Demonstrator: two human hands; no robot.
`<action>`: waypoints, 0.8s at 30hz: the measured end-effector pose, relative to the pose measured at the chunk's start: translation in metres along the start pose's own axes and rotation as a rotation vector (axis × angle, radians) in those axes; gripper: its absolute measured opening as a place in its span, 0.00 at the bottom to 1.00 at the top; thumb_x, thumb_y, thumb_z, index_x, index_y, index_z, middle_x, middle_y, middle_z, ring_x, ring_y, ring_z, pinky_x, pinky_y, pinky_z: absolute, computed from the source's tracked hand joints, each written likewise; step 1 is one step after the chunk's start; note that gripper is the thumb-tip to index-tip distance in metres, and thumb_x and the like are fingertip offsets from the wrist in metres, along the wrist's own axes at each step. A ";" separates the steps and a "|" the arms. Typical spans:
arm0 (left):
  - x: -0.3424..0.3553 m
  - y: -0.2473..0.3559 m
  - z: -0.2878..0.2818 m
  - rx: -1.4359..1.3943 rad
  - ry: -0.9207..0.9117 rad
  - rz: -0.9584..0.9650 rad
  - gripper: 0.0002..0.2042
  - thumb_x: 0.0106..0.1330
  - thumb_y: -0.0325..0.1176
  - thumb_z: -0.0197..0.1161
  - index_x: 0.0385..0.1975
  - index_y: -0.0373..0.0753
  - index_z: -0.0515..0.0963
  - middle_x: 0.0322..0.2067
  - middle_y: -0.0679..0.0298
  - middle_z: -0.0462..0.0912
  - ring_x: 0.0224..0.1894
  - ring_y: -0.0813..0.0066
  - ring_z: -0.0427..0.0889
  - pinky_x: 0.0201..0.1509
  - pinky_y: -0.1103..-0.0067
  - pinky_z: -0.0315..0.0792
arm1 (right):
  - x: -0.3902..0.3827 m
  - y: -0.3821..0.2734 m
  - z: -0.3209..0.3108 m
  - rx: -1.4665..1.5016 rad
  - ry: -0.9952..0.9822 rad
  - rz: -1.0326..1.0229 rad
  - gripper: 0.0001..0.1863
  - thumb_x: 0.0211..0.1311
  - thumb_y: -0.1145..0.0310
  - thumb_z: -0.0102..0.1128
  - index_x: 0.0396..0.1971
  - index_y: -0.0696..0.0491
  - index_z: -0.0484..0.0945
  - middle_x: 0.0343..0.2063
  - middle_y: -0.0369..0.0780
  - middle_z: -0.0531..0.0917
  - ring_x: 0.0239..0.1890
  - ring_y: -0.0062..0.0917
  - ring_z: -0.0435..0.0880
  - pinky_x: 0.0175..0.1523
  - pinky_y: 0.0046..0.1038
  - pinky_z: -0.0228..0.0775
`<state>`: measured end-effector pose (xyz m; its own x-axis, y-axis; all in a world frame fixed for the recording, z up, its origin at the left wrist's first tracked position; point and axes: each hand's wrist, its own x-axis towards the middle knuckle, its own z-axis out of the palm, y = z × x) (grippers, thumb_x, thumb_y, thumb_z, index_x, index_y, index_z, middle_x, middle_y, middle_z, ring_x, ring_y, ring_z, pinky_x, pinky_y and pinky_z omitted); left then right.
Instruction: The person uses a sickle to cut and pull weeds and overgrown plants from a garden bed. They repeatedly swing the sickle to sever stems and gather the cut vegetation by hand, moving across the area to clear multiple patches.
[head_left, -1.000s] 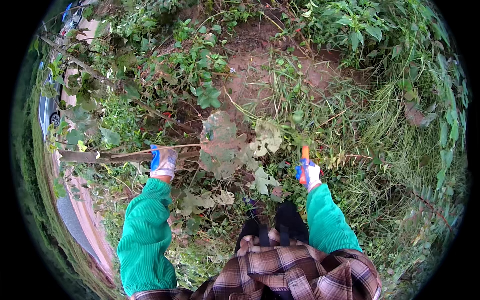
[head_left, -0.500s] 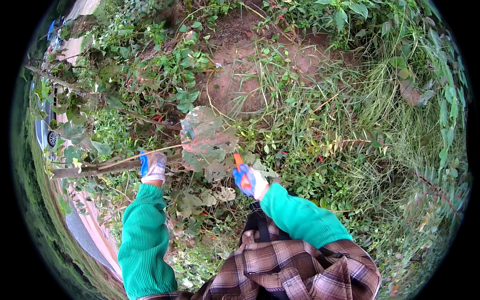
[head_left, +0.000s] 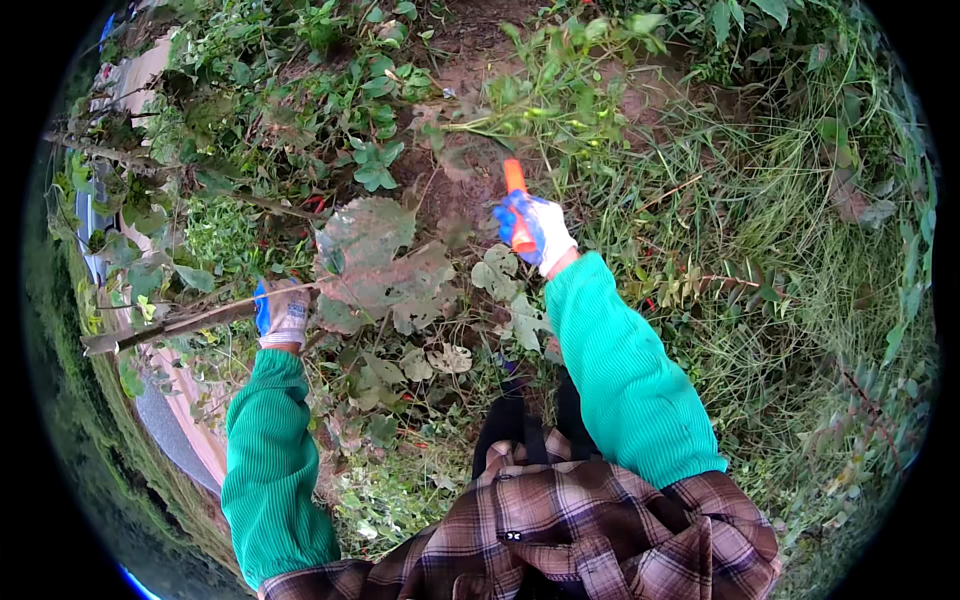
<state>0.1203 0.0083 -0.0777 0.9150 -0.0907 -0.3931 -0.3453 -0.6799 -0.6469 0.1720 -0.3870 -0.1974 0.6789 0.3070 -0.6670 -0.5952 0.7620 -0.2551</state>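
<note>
My left hand, in a white and blue glove, is closed on a cut-looking woody branch that slants across the left. Beside it, large holed, pale leaves hang over the brush. My gloved right hand grips the orange handle of a tool out ahead of me, its dark blade partly blurred among green stems. Both forearms are in green sleeves.
A long thin branch crosses the upper left. Low weeds, long grass and reddish soil surround me. A pale dirt road runs along the far left, with a parked car partly behind leaves.
My right hand has swung inward and then far forward with the orange-handled tool. My left hand has shifted a little left, and the branch in it now tilts down toward its left end.
</note>
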 end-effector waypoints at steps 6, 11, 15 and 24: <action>0.018 -0.001 0.032 -0.233 0.237 0.048 0.07 0.57 0.33 0.47 0.20 0.41 0.69 0.19 0.61 0.72 0.25 0.62 0.72 0.45 0.67 0.64 | 0.003 0.050 -0.097 0.663 0.055 0.241 0.10 0.57 0.69 0.47 0.38 0.55 0.66 0.26 0.44 0.75 0.21 0.29 0.73 0.26 0.30 0.70; -0.014 -0.032 0.122 -0.652 0.232 -0.261 0.08 0.56 0.33 0.46 0.22 0.39 0.72 0.22 0.58 0.76 0.28 0.59 0.74 0.44 0.62 0.63 | 0.003 -0.054 0.062 -0.035 -0.138 0.083 0.17 0.53 0.68 0.55 0.39 0.60 0.66 0.27 0.47 0.77 0.19 0.27 0.74 0.21 0.23 0.70; 0.021 -0.005 0.041 -0.781 0.162 -0.254 0.10 0.56 0.34 0.45 0.22 0.39 0.74 0.23 0.56 0.76 0.31 0.57 0.73 0.48 0.63 0.61 | 0.022 -0.106 0.074 -0.536 0.084 -0.388 0.10 0.56 0.70 0.51 0.34 0.59 0.67 0.21 0.42 0.75 0.23 0.30 0.78 0.21 0.27 0.70; 0.002 -0.044 0.052 -0.235 0.263 0.019 0.14 0.57 0.39 0.46 0.37 0.38 0.71 0.36 0.58 0.75 0.42 0.61 0.71 0.55 0.65 0.54 | -0.087 0.015 -0.075 -0.192 0.465 -0.218 0.07 0.57 0.67 0.50 0.34 0.50 0.69 0.17 0.39 0.74 0.13 0.22 0.70 0.15 0.25 0.63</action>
<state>0.1264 0.0756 -0.0844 0.9419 -0.2683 -0.2023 -0.3333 -0.8223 -0.4612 0.0719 -0.4447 -0.1955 0.5594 -0.1640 -0.8125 -0.5597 0.6483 -0.5162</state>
